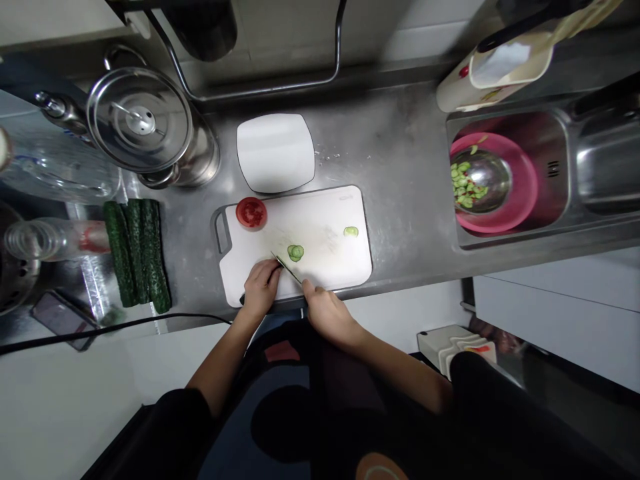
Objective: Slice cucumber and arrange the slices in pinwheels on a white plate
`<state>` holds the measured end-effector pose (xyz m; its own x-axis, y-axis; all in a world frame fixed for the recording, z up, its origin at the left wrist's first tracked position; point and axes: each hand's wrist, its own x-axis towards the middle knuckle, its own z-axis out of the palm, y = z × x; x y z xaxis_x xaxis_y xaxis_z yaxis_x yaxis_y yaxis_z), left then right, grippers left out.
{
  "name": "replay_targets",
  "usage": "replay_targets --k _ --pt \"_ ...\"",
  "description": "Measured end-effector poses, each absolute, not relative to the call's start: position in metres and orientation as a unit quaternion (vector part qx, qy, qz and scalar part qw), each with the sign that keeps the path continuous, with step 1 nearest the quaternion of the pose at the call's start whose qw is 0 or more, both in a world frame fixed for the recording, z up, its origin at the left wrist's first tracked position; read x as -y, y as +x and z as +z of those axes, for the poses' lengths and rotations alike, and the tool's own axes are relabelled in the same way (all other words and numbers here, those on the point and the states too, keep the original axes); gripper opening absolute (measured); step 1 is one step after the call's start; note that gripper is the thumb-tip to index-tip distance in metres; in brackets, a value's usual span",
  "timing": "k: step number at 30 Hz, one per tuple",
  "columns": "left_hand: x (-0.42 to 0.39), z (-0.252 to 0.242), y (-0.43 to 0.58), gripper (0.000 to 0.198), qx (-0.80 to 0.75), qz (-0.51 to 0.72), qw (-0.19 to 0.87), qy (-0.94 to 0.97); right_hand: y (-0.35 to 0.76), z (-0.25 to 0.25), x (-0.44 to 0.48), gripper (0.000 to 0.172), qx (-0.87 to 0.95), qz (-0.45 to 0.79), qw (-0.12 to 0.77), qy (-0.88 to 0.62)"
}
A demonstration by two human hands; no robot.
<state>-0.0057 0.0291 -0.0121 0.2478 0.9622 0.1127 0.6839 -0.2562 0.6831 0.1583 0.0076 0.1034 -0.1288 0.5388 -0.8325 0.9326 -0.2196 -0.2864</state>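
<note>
My right hand (327, 313) is closed round the handle of a kitchen knife (289, 268), whose thin blade points up and left over the white cutting board (320, 267). Just left of the blade, my left hand (261, 287) has its fingers curled over a cucumber, mostly hidden under it; a dark green end (243, 299) shows by the wrist. A few cucumber slices (295, 253) lie beyond the blade. A pale green end piece (351, 231) rests near the board's right edge, and a cut tomato half (251, 213) sits at its upper left.
Several whole cucumbers (137, 253) lie on the left, near a phone (65, 319) and a lidded steel pot (143, 127). A white square board (276, 152) is behind the cutting board. To the right, a sink (555, 193) holds a pink basin (525, 193) and a metal bowl with cut vegetables.
</note>
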Motion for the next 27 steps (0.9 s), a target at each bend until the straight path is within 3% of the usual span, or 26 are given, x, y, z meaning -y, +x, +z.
replay_targets --k 19,27 --pt "-0.029 -0.012 -0.006 0.020 -0.539 0.272 0.271 0.749 0.146 0.068 -0.021 0.047 -0.602 -0.470 0.181 0.620" --pt "-0.027 -0.013 -0.007 0.020 -0.539 0.265 0.256 0.758 0.161 0.079 -0.020 0.048 -0.579 -0.465 0.167 0.649"
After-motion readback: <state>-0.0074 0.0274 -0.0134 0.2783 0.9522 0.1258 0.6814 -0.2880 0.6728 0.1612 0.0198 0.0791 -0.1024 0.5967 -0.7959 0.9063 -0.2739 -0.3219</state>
